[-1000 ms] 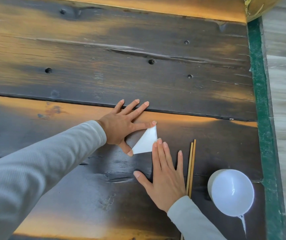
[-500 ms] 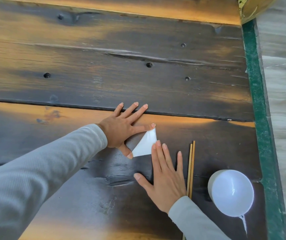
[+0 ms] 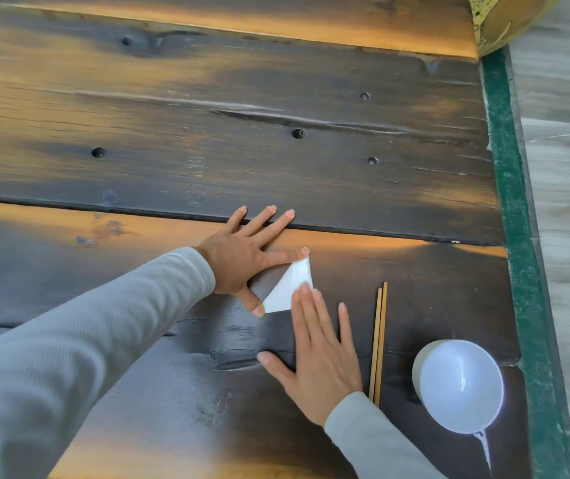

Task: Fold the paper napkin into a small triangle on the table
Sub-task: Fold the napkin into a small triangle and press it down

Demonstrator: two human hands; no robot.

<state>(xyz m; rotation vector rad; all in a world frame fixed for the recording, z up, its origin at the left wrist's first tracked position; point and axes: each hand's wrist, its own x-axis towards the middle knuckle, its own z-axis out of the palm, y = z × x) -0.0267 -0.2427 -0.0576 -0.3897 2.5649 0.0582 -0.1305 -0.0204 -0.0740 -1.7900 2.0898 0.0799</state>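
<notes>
A white paper napkin (image 3: pixel 288 288), folded into a small triangle, lies flat on the dark wooden table (image 3: pixel 207 150). My left hand (image 3: pixel 242 257) is spread flat beside it; its index fingertip touches the top corner and its thumb tip touches the lower left corner. My right hand (image 3: pixel 314 350) lies flat with straight fingers, and the fingertips press on the napkin's lower right part, hiding that corner.
A pair of wooden chopsticks (image 3: pixel 378 344) lies just right of my right hand. A white bowl (image 3: pixel 459 385) stands further right near the table's green edge strip (image 3: pixel 511 209). A yellowish round object (image 3: pixel 504 19) sits at the far right corner.
My right hand has slid slightly up, so its fingertips cover more of the napkin. The left hand holds its place on the corners.
</notes>
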